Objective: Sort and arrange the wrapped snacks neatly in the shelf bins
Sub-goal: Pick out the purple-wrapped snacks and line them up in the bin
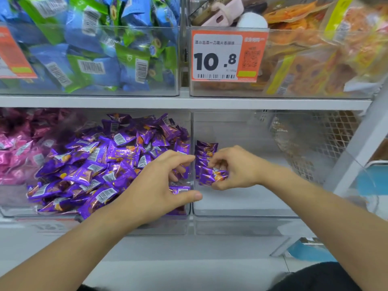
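Just beneath the white shelf board [189, 102], the clear bin [84, 211] on the left was heaped with loose purple wrapped snacks [88, 164], a jumble with barcodes facing every way, surely the stock waiting to be sorted. Right of that heap, below the same board, the neighbouring clear bin [241, 206] was mostly bare, and a short row of purple snacks [204, 156] stood on edge against its left wall, packed front to back so they would line up neatly. The left hand [159, 185] reached over the wall between the two bins, fingers curled and thumb out, seemingly picking at a purple snack [178, 189] in the heap's near corner; whether it truly gripped one, I could not tell. The right hand [235, 169] pinched the front snack [212, 177] of the row, likely seating it square against the others.
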